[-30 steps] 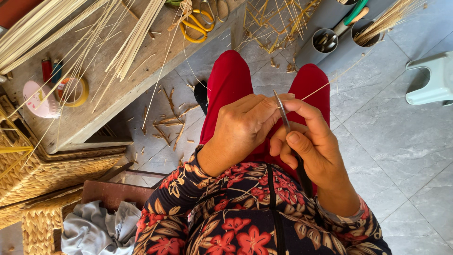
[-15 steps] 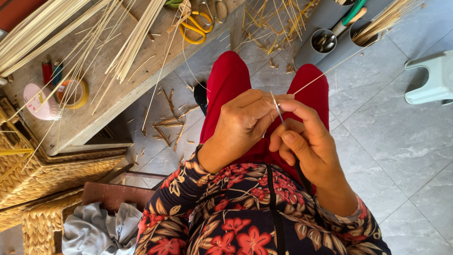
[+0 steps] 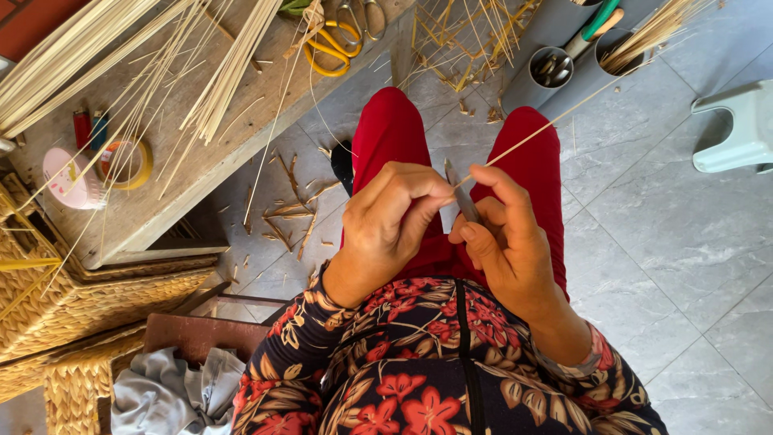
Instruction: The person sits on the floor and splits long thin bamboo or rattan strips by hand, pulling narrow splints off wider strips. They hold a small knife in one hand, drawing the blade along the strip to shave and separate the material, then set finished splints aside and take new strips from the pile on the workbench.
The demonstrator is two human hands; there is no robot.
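Note:
My left hand [image 3: 386, 225] is closed over one end of a thin pale bamboo strip [image 3: 547, 125], pinching it at the fingertips above my red-trousered lap [image 3: 394, 133]. The strip runs up and to the right toward the grey tubes. My right hand [image 3: 503, 238] grips a small knife [image 3: 460, 189], its grey blade pointing up and resting against the strip just where my left fingers hold it. Both hands touch at the middle of the view. Floral sleeves cover my forearms.
A wooden bench [image 3: 185, 153] at upper left carries bundles of bamboo strips [image 3: 229, 68], yellow-handled scissors [image 3: 334, 44], a tape roll [image 3: 125, 161] and lighters. Grey tubes [image 3: 555, 68] hold tools and sticks. Woven baskets [image 3: 72, 306] stand left, a pale plastic stool [image 3: 741, 129] right. Shavings litter the tiled floor.
The strip now extends farther up and to the right from my hands. The knife blade stays against it and my left fingers have tightened over its end.

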